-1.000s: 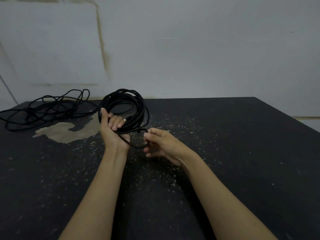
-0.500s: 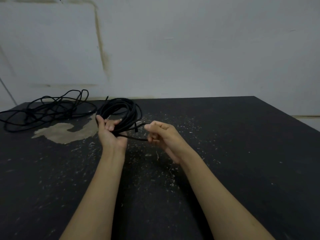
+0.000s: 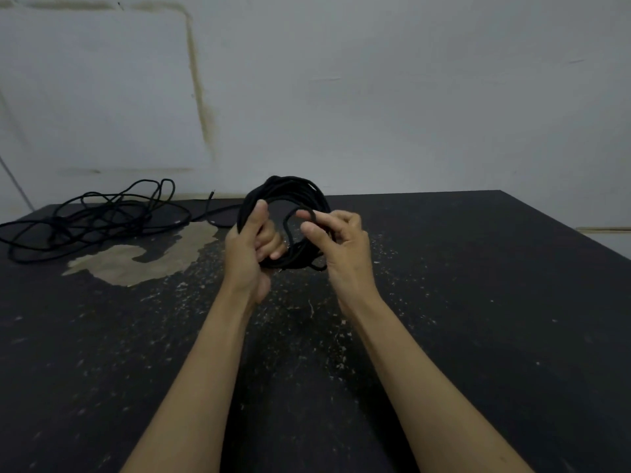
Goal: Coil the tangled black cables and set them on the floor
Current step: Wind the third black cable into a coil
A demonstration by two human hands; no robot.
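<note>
A dark, paint-flecked desk (image 3: 478,302) fills the lower view, with a worn pale patch (image 3: 143,264) toward its far left and a plain wall behind. At the far left corner lies a loose tangled cable (image 3: 92,220), still sprawled in open loops on the desk and well apart from the hands.

Held up above the desk's middle is the coiled cable (image 3: 293,192), a tight ring of many turns standing roughly upright. The left hand (image 3: 249,254) is wrapped around the ring's left side, thumb up along the outside and fingers curled through the centre. The right hand (image 3: 341,247) pinches the free tail end (image 3: 290,221) between thumb and forefinger, just inside the ring, apparently to tuck or wrap it.

The risk, as I judge it, is the tail slipping from that light pinch, or the left grip easing so turns spring apart. A hasty wrap could also snag turns and leave a knot.
</note>
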